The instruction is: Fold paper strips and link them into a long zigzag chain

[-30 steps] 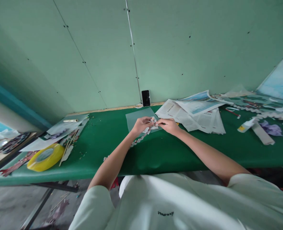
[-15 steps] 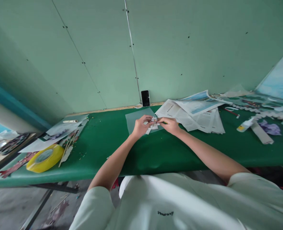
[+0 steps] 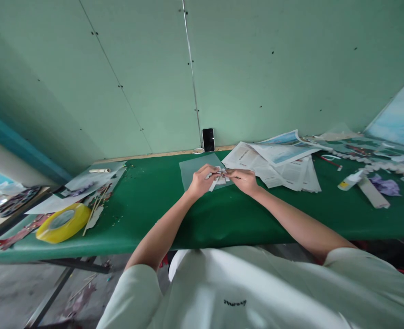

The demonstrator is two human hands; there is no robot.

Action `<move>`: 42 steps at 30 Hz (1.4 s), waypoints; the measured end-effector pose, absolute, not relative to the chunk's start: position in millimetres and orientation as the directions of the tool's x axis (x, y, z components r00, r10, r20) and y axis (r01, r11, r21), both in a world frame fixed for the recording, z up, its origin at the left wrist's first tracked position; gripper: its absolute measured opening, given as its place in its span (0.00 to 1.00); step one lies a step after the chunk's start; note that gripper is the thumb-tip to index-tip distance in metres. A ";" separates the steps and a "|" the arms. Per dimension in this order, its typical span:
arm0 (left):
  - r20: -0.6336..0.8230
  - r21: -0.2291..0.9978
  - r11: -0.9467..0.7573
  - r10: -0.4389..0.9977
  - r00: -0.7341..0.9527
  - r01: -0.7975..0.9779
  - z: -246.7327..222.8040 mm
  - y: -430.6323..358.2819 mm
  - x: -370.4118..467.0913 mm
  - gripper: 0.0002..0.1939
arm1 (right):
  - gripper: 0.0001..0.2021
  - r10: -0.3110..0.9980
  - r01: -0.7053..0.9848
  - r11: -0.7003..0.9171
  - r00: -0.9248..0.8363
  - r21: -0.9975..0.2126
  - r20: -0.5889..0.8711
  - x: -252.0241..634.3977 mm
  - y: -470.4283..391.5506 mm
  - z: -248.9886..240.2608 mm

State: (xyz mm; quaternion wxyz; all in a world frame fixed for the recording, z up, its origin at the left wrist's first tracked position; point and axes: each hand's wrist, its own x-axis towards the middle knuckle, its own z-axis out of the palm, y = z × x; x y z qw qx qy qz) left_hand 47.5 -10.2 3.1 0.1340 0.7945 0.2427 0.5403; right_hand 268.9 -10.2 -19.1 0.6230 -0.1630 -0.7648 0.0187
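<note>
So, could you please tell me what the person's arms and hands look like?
The left hand and right hand are ungloved. Both forearms are bare below the short, pale sleeves of a shirt with small dark lettering.

hands pinching white paper pieces | translucent sheet beneath | phone against wall

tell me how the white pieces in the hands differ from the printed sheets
The white pieces are small and narrow; the printed sheets are broad. The white pieces are held between the left hand and right hand; the printed sheets lie overlapping on the green table. Both look largely pale.
</note>
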 end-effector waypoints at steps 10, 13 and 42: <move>0.762 0.537 -0.802 0.594 0.258 0.260 4.6 -14.7 47.8 0.15 | 0.07 0.371 0.302 0.896 -0.106 -0.326 0.922 261.4 -22.3 -14.8; 0.762 0.535 -0.803 0.593 0.259 0.263 5.7 -12.8 46.2 0.15 | 0.03 0.361 0.301 0.902 -0.137 -0.308 0.922 263.3 -19.5 -15.7; 0.634 0.708 -0.687 0.720 0.281 0.162 15.4 -15.8 46.8 0.17 | 0.07 0.353 0.393 0.892 -0.295 -0.224 0.888 277.4 -12.0 -19.1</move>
